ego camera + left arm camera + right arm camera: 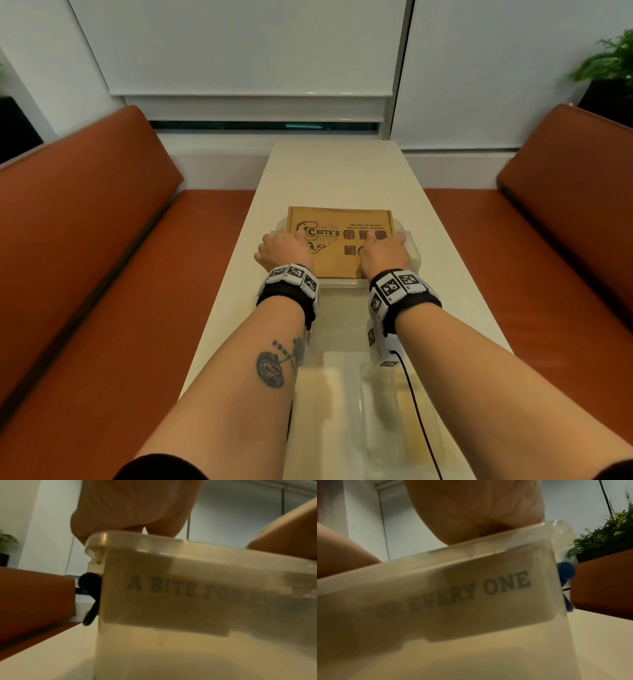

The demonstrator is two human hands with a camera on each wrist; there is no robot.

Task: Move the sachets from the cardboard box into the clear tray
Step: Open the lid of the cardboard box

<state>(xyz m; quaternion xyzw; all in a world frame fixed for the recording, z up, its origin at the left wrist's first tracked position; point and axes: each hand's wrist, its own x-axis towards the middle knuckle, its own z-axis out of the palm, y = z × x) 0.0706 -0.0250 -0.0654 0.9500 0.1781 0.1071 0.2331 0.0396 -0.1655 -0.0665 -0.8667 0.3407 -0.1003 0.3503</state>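
Note:
A shut brown cardboard box [337, 253] printed "CBITE'S" sits inside a clear plastic container [342, 283] in the middle of the table. No sachets show. My left hand [279, 250] grips the box's left edge, thumb on the lid. My right hand [385, 251] grips the right edge the same way. In the left wrist view the box's side [171, 588] shows through the container wall, with the left hand [133, 507] above the rim. The right wrist view shows the box [471, 595] below the right hand [479, 507]. A second clear tray [342, 394] lies under my forearms.
The narrow cream table [342, 171] runs away from me between two orange benches [85, 240] [565, 222]. A dark latch [89, 588] hangs on the container's left end and a blue latch [565, 572] on its right end. A potted plant [609, 58] stands far right.

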